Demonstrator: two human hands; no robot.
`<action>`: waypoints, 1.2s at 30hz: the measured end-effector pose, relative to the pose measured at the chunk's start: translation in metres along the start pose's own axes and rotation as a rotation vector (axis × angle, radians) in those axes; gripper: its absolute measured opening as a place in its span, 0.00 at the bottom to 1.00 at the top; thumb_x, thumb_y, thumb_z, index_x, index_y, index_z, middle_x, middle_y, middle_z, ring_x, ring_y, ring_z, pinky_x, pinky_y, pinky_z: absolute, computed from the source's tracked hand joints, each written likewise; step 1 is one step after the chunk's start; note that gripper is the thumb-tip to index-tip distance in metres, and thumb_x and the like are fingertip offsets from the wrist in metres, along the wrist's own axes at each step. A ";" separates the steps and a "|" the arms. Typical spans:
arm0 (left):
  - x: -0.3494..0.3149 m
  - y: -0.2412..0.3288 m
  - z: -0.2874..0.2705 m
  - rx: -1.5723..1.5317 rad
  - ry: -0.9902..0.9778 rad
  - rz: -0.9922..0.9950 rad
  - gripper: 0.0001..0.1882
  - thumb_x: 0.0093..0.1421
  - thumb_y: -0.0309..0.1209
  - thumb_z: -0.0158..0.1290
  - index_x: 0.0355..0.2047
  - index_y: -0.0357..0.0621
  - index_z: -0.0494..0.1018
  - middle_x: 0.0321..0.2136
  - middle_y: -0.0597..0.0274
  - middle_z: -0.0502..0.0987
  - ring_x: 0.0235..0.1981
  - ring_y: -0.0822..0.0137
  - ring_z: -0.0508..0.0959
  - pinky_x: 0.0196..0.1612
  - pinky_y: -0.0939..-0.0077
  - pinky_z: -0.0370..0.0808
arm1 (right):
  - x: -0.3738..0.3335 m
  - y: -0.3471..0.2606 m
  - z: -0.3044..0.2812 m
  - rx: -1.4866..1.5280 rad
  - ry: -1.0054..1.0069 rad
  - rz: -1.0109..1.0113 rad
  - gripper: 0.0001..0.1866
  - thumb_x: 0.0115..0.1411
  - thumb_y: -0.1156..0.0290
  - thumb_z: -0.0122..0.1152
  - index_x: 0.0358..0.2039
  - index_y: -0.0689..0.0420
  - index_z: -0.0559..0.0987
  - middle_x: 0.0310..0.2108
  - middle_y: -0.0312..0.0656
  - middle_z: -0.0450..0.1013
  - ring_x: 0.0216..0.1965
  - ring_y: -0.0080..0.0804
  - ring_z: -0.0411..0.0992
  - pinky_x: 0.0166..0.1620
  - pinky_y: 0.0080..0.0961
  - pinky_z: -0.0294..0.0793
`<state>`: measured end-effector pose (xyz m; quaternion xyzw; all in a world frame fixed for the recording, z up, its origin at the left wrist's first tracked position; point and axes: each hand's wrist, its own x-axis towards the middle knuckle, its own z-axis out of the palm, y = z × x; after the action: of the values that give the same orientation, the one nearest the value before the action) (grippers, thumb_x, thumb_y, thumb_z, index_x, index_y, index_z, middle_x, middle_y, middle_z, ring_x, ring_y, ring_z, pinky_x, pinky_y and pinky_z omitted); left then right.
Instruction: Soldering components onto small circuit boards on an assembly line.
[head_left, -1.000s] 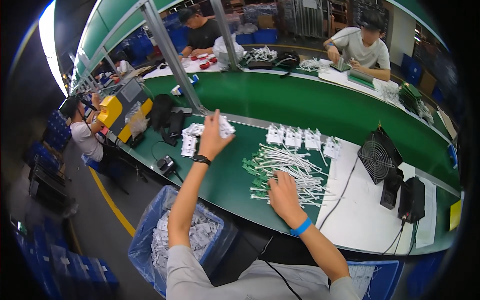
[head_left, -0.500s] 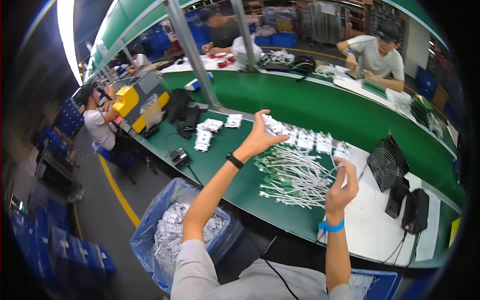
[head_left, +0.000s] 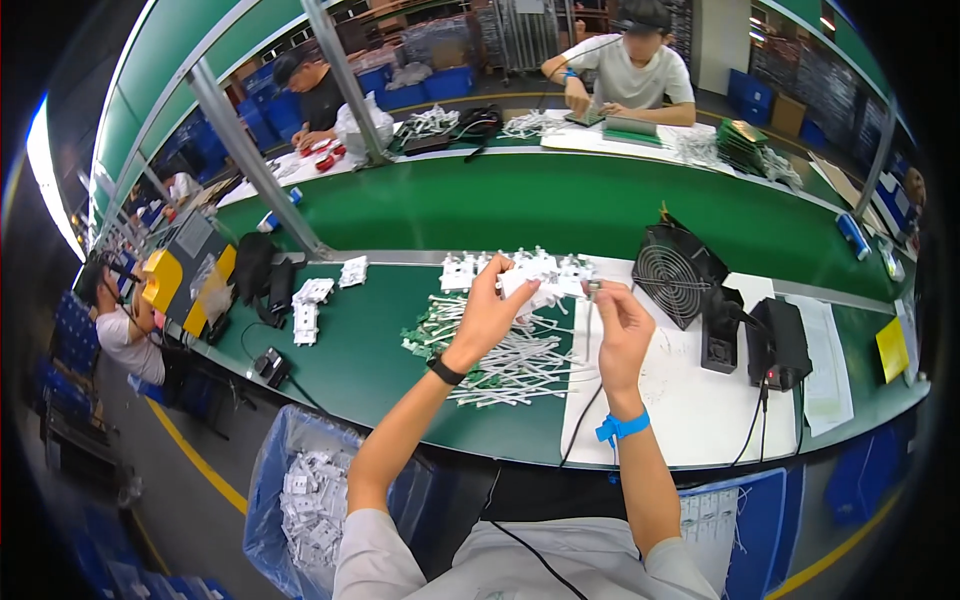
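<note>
My left hand (head_left: 484,318), with a black wristband, is closed on a white plastic housing (head_left: 535,272) and holds it above the bench. My right hand (head_left: 622,325), with a blue wrist strap, pinches the end of a thin cable (head_left: 589,330) at the housing's right side. I cannot tell whether that end touches the housing. Behind the left hand stands a row of similar white housings (head_left: 458,272), partly hidden. Below both hands lies a bundle of white wires (head_left: 510,372) with small green circuit boards (head_left: 418,342) at their left ends.
A fan with a round grille (head_left: 668,272) and a black power unit (head_left: 779,342) stand right, by a white sheet (head_left: 690,410). Loose housings (head_left: 305,320) lie left. A lined bin of white parts (head_left: 312,500) stands below. Co-workers (head_left: 640,75) sit across the green divider (head_left: 480,205).
The view has swung to the right. My left hand has lifted a housing from by the row, and my right hand has come up beside it with the cable end.
</note>
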<state>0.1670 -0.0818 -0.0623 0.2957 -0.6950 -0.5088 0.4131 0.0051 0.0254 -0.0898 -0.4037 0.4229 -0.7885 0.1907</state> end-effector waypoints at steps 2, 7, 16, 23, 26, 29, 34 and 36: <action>-0.003 0.004 0.008 -0.080 -0.060 -0.058 0.14 0.64 0.32 0.62 0.39 0.41 0.67 0.31 0.64 0.77 0.26 0.78 0.78 0.21 0.83 0.75 | 0.006 -0.004 -0.008 -0.040 -0.094 0.019 0.06 0.65 0.77 0.62 0.35 0.68 0.81 0.39 0.42 0.76 0.41 0.25 0.73 0.46 0.21 0.72; -0.014 0.015 0.027 -0.176 -0.077 -0.090 0.13 0.66 0.31 0.60 0.41 0.44 0.66 0.32 0.65 0.79 0.29 0.78 0.79 0.24 0.82 0.76 | 0.010 0.001 -0.021 -0.047 -0.205 0.193 0.08 0.65 0.73 0.64 0.35 0.66 0.84 0.33 0.36 0.73 0.35 0.20 0.68 0.41 0.18 0.66; -0.022 0.007 0.034 -0.255 -0.145 -0.202 0.14 0.66 0.32 0.60 0.43 0.45 0.66 0.35 0.65 0.81 0.31 0.78 0.80 0.28 0.82 0.74 | 0.003 -0.012 -0.019 -0.098 -0.065 0.154 0.11 0.65 0.72 0.65 0.41 0.68 0.82 0.37 0.38 0.77 0.40 0.20 0.73 0.42 0.22 0.73; -0.027 0.021 0.015 0.028 -0.349 -0.228 0.29 0.57 0.29 0.68 0.55 0.37 0.67 0.29 0.56 0.84 0.31 0.73 0.82 0.32 0.81 0.75 | 0.013 -0.032 -0.051 -0.272 -0.564 0.314 0.10 0.63 0.71 0.65 0.38 0.67 0.81 0.29 0.40 0.78 0.33 0.23 0.75 0.40 0.23 0.75; -0.030 0.013 0.025 0.209 -0.430 -0.118 0.26 0.58 0.35 0.67 0.52 0.34 0.73 0.33 0.59 0.84 0.34 0.74 0.80 0.40 0.76 0.76 | 0.005 -0.038 -0.049 -0.369 -0.599 0.285 0.09 0.62 0.73 0.65 0.38 0.67 0.82 0.30 0.41 0.79 0.31 0.23 0.74 0.38 0.23 0.75; -0.030 0.006 0.039 0.089 -0.400 -0.005 0.19 0.62 0.35 0.64 0.46 0.32 0.77 0.40 0.55 0.82 0.40 0.73 0.78 0.45 0.74 0.76 | 0.003 -0.027 -0.056 -0.238 -0.490 0.357 0.11 0.62 0.74 0.66 0.43 0.65 0.81 0.30 0.39 0.79 0.32 0.22 0.76 0.37 0.19 0.76; -0.023 -0.009 0.044 0.053 -0.057 0.073 0.11 0.62 0.29 0.61 0.37 0.34 0.72 0.28 0.60 0.80 0.29 0.74 0.76 0.33 0.75 0.73 | 0.004 -0.030 -0.054 -0.165 -0.299 0.543 0.12 0.65 0.73 0.64 0.46 0.66 0.81 0.31 0.37 0.78 0.30 0.19 0.74 0.32 0.17 0.72; -0.016 -0.019 0.051 0.133 0.077 0.106 0.11 0.61 0.28 0.60 0.34 0.36 0.69 0.26 0.55 0.78 0.26 0.72 0.75 0.30 0.72 0.71 | -0.001 -0.029 -0.054 -0.178 -0.288 0.497 0.10 0.65 0.74 0.63 0.44 0.65 0.82 0.29 0.36 0.77 0.29 0.18 0.73 0.31 0.17 0.71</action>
<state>0.1303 -0.0507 -0.0924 0.3044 -0.7256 -0.4271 0.4453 -0.0367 0.0702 -0.0839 -0.4106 0.5448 -0.6122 0.3998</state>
